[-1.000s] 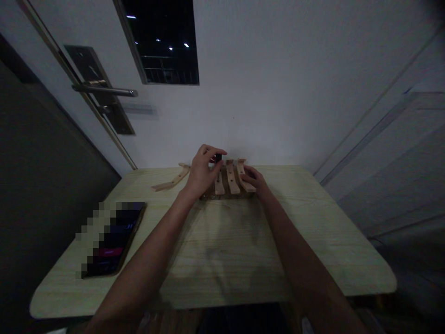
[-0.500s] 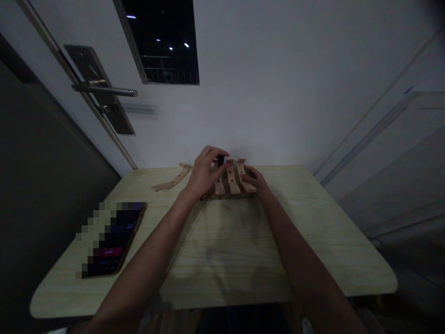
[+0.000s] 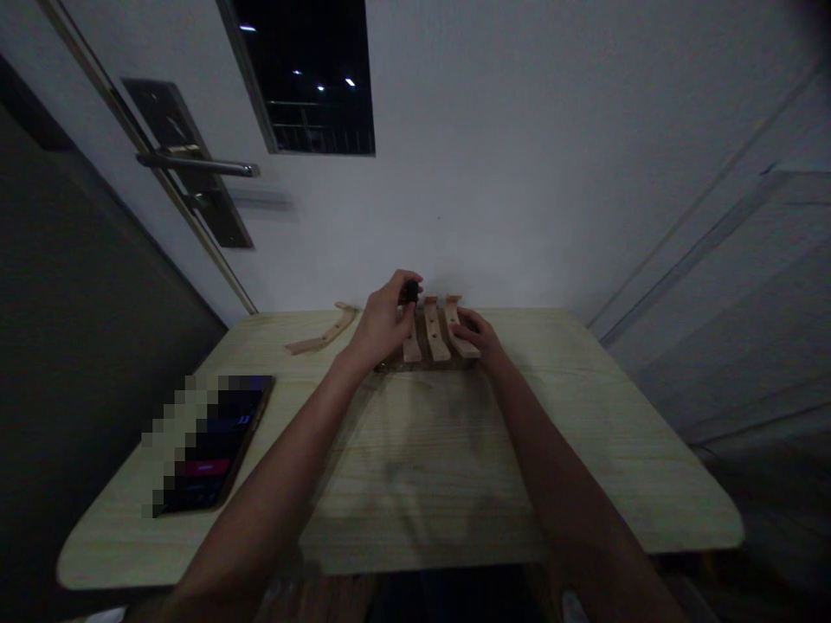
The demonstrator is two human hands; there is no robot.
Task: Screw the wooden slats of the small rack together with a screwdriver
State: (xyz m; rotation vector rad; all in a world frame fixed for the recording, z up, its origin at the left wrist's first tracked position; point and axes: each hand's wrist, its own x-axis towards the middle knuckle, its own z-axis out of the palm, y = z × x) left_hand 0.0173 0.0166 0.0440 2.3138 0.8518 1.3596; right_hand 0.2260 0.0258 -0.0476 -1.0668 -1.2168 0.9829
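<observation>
My left hand [image 3: 380,324] pinches a small black knob-like piece [image 3: 411,292] between thumb and fingers, above the far end of the left wooden hook [image 3: 411,349]. Beside it, a middle wooden hook [image 3: 436,335] and a right wooden hook [image 3: 463,343] lie side by side across a dark brown base board [image 3: 425,366]. Small holes show along the middle hook. My right hand [image 3: 481,337] is closed round the board's right end, with its thumb on the right hook; its other fingers are partly hidden. A loose curved wooden hook [image 3: 325,337] lies to the left.
A phone [image 3: 227,450] with a lit screen lies at the left of the pale wooden table [image 3: 415,467]. Behind the table rises a white door [image 3: 493,173] with a metal handle [image 3: 208,166] and a dark window pane [image 3: 312,69].
My left fingers have drawn in, and the black piece has tilted and shifted slightly up, off the left hook's end. My right hand and the board have stayed in place.
</observation>
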